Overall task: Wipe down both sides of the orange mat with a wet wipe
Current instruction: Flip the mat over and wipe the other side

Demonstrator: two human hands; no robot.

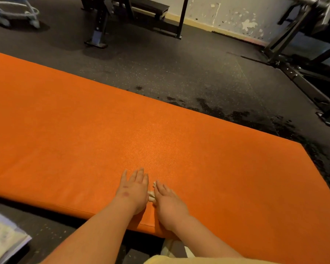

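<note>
Low centre, both hands rest on the mat (pixel 84 130) near its front edge. Left hand (pixel 134 191): flat, fingers straight, grasping nothing; I judge it steadies the mat. Right hand (pixel 169 204): flat, fingers straight, pressing the wipe (pixel 151 196), visible only between the hands; palm load suits scrubbing.

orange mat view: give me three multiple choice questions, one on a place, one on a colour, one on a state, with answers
1. Where on the orange mat do the left hand and right hand rest?
A. near edge
B. far edge
C. far left end

2. What colour is the wipe?
A. blue
B. white
C. green

3. How does the orange mat lie?
A. rolled up
B. folded in half
C. spread flat

Answers:
1 A: both hands lie by the edge nearest the camera.
2 B: white bits show between the hands.
3 C: it lies spread out on the dark floor.
</note>
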